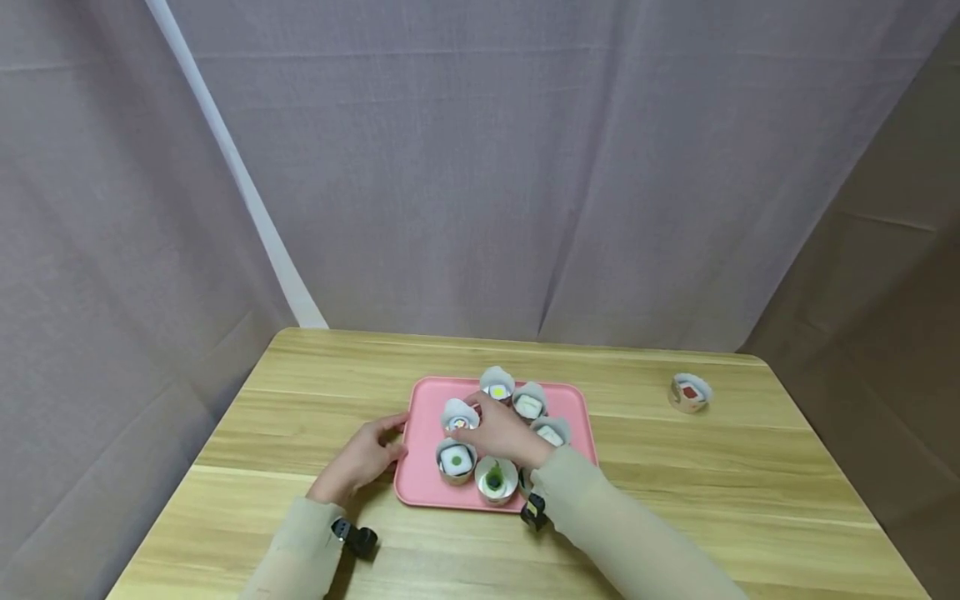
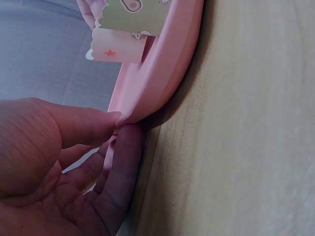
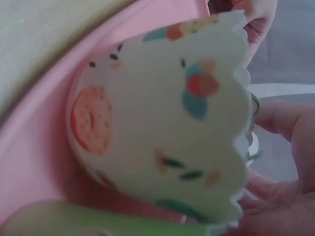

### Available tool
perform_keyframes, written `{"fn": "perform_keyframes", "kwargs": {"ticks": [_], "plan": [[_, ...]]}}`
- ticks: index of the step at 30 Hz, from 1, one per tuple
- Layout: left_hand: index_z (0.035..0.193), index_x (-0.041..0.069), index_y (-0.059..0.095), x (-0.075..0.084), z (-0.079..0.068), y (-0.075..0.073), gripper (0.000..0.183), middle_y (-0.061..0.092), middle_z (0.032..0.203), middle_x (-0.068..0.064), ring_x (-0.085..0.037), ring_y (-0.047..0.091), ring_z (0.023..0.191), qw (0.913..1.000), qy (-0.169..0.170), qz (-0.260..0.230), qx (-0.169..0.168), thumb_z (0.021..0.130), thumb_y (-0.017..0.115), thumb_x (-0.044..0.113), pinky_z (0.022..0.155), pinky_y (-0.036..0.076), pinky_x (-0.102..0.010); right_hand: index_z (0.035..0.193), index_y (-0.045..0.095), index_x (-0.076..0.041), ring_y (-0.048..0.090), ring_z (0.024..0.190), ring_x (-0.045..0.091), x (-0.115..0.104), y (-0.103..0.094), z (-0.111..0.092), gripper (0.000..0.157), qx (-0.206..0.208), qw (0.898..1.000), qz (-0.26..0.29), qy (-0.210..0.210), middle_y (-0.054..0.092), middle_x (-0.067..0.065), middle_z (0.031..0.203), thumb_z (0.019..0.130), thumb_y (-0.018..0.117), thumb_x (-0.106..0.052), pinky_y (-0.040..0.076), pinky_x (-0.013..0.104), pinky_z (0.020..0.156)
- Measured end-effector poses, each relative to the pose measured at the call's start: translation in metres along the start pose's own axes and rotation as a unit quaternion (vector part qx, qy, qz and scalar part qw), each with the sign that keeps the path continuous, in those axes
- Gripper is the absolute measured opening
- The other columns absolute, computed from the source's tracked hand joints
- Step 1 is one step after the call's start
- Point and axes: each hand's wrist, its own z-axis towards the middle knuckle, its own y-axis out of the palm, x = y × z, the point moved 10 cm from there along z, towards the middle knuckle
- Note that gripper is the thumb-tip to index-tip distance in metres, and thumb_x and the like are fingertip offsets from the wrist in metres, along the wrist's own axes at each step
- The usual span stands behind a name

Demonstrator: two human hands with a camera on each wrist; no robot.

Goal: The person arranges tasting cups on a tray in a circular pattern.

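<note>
My left hand [image 1: 362, 458] pinches the left edge of a pink tray [image 1: 424, 404]. The left wrist view shows the thumb [image 2: 91, 125] over its rim, with a finger beneath. Over the tray, my right hand [image 1: 504, 431] holds a scalloped paper baking cup [image 1: 459, 409] between thumb and fingers; a small colourful topping shows inside. Just in front stands a cup with a white square and green dot [image 1: 456, 461]. Beside that is a cup with a dark green topping [image 1: 495, 481]. A printed paper cup [image 3: 157, 118] fills the right wrist view, hiding much of that hand.
Along the tray's back and right stand a cup with a yellow dot [image 1: 498, 389] and two with plain white pieces [image 1: 529, 405]. Another cup, partly hidden, is by the right wrist. A red-topped cup [image 1: 688, 393] sits alone on the wooden table [image 1: 300, 417]; grey curtains hang behind.
</note>
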Motion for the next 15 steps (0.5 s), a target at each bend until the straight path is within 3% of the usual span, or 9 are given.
{"fn": "perform_keyframes", "kwargs": {"ticks": [9,15], "plan": [[0.141,0.007,0.049,0.0005,0.0002,0.0,0.052,0.056,0.119,-0.014,-0.02,0.059,0.072,1.0,0.0,0.009,0.002,0.091,0.058,-0.005,0.064,0.054,-0.035,0.139,0.043,-0.005,0.055,0.1,0.019,-0.0034,0.0054,0.0021,0.067,-0.003,1.0,0.019,-0.011,0.056,0.012,0.119,0.085,0.074,-0.032,0.047,0.039,0.087],[0.141,0.007,0.049,0.0003,0.0002,-0.0004,0.053,0.057,0.116,-0.013,-0.02,0.059,0.072,1.0,0.002,0.008,0.004,0.09,0.058,-0.005,0.063,0.054,-0.035,0.136,0.045,-0.002,0.056,0.094,0.018,-0.0046,0.0064,0.004,0.065,0.007,1.0,-0.001,-0.022,0.058,0.011,0.11,0.084,0.075,-0.028,0.047,0.038,0.083]]}}
